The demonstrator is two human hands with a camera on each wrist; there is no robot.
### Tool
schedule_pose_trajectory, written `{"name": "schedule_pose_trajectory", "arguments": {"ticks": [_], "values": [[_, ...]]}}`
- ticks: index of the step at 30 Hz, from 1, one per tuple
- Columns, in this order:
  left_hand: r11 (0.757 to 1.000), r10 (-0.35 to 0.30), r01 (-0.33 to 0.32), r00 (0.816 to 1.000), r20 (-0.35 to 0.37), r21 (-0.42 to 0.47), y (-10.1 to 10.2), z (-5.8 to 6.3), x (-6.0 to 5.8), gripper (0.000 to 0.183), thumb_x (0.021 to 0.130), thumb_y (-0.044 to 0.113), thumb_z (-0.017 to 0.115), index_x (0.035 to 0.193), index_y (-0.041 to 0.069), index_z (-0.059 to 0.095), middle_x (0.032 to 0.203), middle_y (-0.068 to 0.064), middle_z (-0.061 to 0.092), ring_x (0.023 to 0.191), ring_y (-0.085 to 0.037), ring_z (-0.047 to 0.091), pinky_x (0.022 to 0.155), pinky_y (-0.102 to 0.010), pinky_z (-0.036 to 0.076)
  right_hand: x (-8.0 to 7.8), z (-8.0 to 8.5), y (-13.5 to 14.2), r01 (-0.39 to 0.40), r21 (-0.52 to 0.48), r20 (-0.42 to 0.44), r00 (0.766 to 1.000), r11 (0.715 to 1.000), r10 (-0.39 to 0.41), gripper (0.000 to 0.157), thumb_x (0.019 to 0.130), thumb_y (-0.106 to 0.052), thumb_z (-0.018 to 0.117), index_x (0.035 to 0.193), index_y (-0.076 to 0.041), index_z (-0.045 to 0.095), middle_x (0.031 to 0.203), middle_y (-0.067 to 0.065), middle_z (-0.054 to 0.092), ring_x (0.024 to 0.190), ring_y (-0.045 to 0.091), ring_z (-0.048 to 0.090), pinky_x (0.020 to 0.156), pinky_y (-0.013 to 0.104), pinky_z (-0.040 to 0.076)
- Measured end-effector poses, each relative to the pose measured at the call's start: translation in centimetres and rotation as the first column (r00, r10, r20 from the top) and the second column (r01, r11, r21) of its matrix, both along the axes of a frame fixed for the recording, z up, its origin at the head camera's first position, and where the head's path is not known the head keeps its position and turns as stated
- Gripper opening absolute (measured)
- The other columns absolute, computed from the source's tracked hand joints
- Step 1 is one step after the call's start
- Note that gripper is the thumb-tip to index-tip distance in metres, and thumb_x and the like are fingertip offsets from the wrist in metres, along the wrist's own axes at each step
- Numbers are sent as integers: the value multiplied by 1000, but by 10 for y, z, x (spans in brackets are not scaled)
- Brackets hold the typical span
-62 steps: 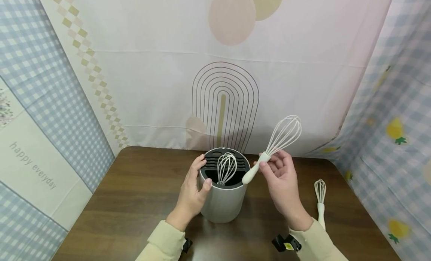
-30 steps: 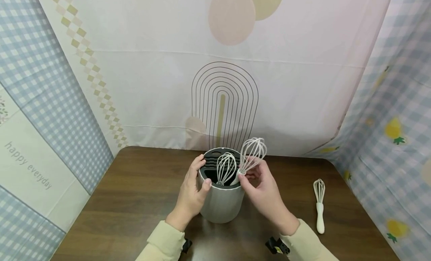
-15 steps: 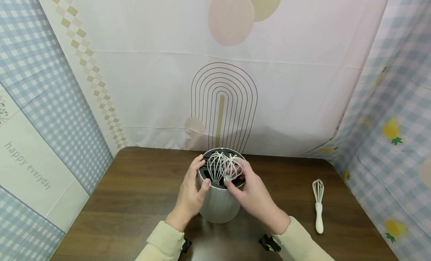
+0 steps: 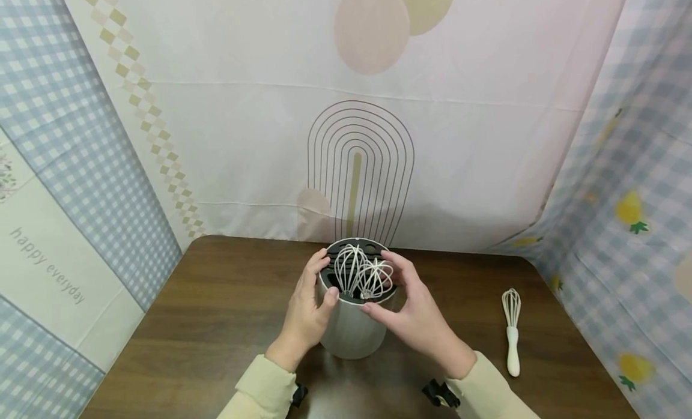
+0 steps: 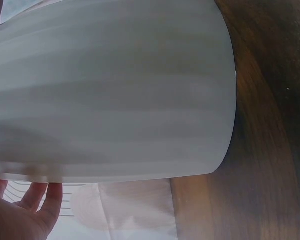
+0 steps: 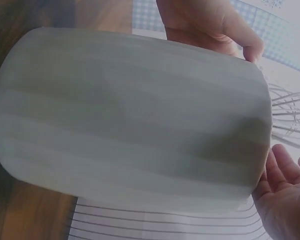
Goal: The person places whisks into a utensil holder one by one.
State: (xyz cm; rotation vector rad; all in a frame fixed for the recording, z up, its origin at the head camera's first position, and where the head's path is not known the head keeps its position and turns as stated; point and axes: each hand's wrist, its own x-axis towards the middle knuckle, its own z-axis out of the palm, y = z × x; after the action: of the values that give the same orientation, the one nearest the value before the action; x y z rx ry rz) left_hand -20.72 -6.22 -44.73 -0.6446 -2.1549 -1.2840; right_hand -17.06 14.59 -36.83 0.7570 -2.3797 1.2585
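Note:
A pale grey utensil holder [image 4: 354, 335] with a black slotted top stands upright on the table. My left hand [image 4: 305, 314] grips its left side, thumb at the front rim and fingers along the far edge. Two white whisks stand in its front opening, heads up: the left whisk [image 4: 348, 267] and, leaning right, the right whisk [image 4: 376, 279]. My right hand [image 4: 418, 317] is spread around the holder's right side, thumb and fingers apart at the rim. In the right wrist view, the right hand [image 6: 285, 200] is beside the rim, near the whisk wires [image 6: 292, 115].
Another white whisk [image 4: 512, 347] lies on the right part of the brown wooden table [image 4: 216, 335]. A printed white cloth [image 4: 243, 149] hangs behind the table, with blue checked cloths [image 4: 638, 299] on both sides.
My right hand has brought the second whisk leftward, lowered it handle-first into the holder and let it go. The left hand has stayed on the holder.

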Motion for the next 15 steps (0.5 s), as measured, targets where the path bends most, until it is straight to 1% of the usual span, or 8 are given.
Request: {"name": "schedule_pose_trajectory", "arguments": {"ticks": [2,5,8,11,14,15], "values": [[1000,0,0,1000,0,0,0,-1,0,54,87,40,45,133,15,34,143,0,27,128,-18,29,96,-43,31,4,6,2,-13,-26,-30,999,1000,12,83,67,-24,78,135,-18,30,113,2,52,99,18,52,81,33,42],[1000,1,-1,1000,-7,6,1,-1,0,54,87,41,44,133,14,35,143,0,28,128,-18,29,96,-42,31,9,16,7,-40,-88,-61,998,995,35,81,66,-10,78,133,-10,33,113,9,53,99,26,52,79,39,44],[1000,0,0,1000,-18,16,1,0,0,55,87,42,43,133,12,35,142,-1,28,128,-18,29,97,-42,30,10,17,18,-32,-118,-70,997,993,24,81,64,-2,77,132,-5,33,113,11,53,97,31,53,78,39,44],[1000,-3,4,1000,-24,21,1,0,-1,56,87,43,42,132,11,36,142,-2,29,128,-18,29,97,-42,29,8,11,32,10,-117,-57,998,993,-17,80,64,-1,77,131,-4,33,113,9,52,96,32,53,78,38,44],[1000,-4,4,1000,-21,19,1,-1,-1,56,87,44,42,133,12,35,142,-2,29,128,-18,28,97,-42,30,5,-3,48,57,-97,-34,998,994,-60,80,65,-3,77,132,-7,33,113,8,52,96,31,53,79,35,43],[1000,-5,6,1000,-19,19,0,-1,-1,56,87,44,42,133,12,35,142,-2,29,128,-18,28,97,-42,30,2,-10,55,74,-89,-26,997,993,-76,81,66,-5,77,133,-10,32,114,7,52,96,29,53,79,34,43]]}}
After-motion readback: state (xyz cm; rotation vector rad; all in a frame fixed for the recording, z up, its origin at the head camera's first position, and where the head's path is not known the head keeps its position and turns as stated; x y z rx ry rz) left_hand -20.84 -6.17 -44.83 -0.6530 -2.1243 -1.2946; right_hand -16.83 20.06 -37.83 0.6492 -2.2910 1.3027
